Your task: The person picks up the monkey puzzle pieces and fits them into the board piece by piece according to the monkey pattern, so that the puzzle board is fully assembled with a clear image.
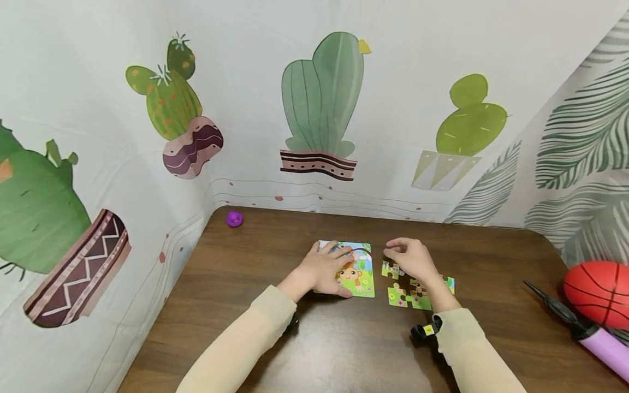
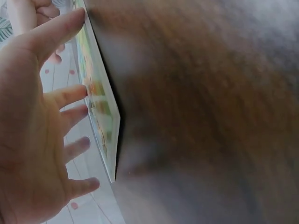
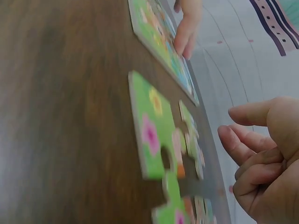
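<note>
My left hand lies with spread fingers over a picture board showing a monkey on a green and blue ground. In the left wrist view its fingertips touch the board's face. Just right of the board hovers my right hand, above several loose jigsaw pieces. Seen from the right wrist, thumb and forefinger stand apart with nothing between them, and the other fingers are loosely bent. A green corner piece with yellow and pink flowers lies nearest that camera. The right hand and forearm partly hide the other pieces.
A small purple ring-like object sits at the table's far left corner. On the right side are a red ball and a black and lilac hand pump. A cactus-print cloth hangs behind the brown table.
</note>
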A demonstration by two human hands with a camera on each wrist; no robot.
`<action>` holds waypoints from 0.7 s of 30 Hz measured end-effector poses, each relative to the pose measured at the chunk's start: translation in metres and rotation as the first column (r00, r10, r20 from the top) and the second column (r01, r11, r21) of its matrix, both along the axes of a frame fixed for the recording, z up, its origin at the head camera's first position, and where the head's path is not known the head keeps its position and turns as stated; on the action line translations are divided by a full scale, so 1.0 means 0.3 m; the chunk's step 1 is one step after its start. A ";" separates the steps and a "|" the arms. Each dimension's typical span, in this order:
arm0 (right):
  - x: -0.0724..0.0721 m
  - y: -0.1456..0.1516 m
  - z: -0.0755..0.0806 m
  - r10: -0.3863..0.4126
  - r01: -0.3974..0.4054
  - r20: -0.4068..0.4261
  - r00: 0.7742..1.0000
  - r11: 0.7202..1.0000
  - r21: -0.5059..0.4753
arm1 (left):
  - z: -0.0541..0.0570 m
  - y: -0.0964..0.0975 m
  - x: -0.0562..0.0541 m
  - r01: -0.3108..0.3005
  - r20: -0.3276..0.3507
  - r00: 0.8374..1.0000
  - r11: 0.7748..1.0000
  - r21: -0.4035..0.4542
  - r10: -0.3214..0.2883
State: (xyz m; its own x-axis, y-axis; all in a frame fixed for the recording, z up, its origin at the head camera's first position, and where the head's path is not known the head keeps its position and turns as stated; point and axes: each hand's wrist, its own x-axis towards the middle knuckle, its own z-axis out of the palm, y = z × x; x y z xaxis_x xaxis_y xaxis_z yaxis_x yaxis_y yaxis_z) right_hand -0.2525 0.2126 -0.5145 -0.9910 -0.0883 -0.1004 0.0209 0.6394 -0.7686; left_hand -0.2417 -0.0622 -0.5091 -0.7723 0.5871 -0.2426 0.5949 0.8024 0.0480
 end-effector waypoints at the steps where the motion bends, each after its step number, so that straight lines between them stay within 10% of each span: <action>1: 0.006 0.011 -0.001 0.001 -0.001 0.000 1.000 1.000 0.006 | -0.001 0.001 -0.001 0.005 0.002 1.000 1.000 0.002 -0.005; 21: 0.098 0.098 -0.024 0.061 -0.066 0.073 0.995 0.996 0.068 | -0.001 0.016 -0.014 0.041 -0.002 0.999 0.999 0.010 -0.041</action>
